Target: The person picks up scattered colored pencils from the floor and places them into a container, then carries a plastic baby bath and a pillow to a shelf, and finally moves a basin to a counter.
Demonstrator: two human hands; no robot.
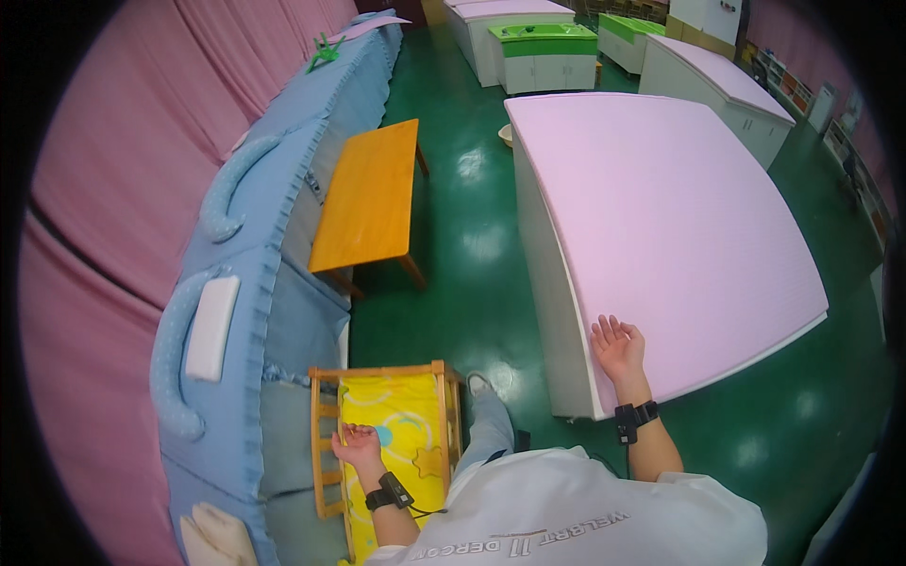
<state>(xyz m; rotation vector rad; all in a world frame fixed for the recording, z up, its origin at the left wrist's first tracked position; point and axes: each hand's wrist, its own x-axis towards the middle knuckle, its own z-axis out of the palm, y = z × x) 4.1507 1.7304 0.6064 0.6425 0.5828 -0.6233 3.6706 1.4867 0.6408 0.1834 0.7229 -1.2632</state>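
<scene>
My left hand (360, 447) is palm up over a small wooden crib (375, 372), its fingers loosely spread and nothing in it. Yellow patterned bedding (396, 401) lines the crib, and a yellow star-shaped piece (427, 462) lies on it. My right hand (620, 351), also palm up and empty, is at the near left corner of a large table with a pink padded top (675, 226). Whether this hand touches the top, I cannot tell. Each wrist wears a black strap with a small box.
Along the left runs a blue-covered row of beds (253, 311) with curved blue pillows (175, 354) and a white pillow (213, 328). A low wooden table (370, 198) stands beside it. Green floor (472, 236) lies between it and the pink-topped table. Green-topped cabinets (545, 57) stand farther back.
</scene>
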